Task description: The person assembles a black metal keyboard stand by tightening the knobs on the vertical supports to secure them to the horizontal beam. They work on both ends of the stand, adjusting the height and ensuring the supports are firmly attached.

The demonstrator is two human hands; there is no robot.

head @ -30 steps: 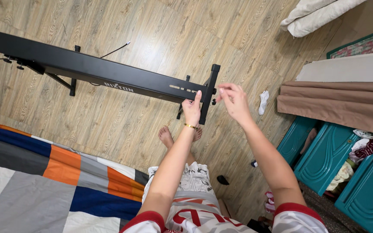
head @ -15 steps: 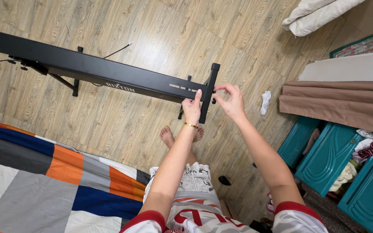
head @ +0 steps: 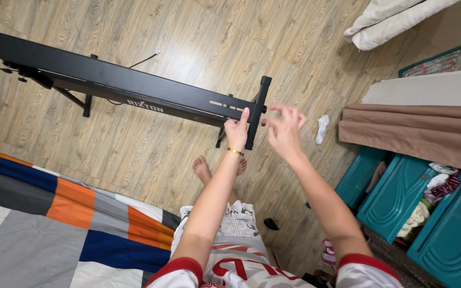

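Long black metal beam (head: pixel 113 85) with a row of small pale slots near its end is standing on thin black legs above the wood-plank floor (head: pixel 150 154), running from the upper left edge of the view to a black upright end bracket (head: pixel 257 112) near the middle. The person's left hand (head: pixel 236 130) is gripping the beam's end just beside that bracket, fingers curled around the near edge and thumb pointing up along it; a thin gold bracelet (head: pixel 235 152) is circling the wrist. The right hand (head: pixel 283 128) is hovering just beyond the bracket on its far side, fingers loosely spread and blurred, next to a small knob sticking out of the bracket; whether the fingertips are touching that knob cannot be told, and the hand is holding nothing that shows. The person's bare feet (head: pixel 204 169) are standing on the floor just below the beam's end. A thin black cable (head: pixel 145 57) is trailing across the planks behind the beam. A striped blanket of orange, grey and navy (head: pixel 54 218) is filling the lower left corner. A white sock (head: pixel 322 129) is lying on the floor to the right of the hands, near teal plastic bins (head: pixel 401 197) and a folded brown cloth (head: pixel 417 133).
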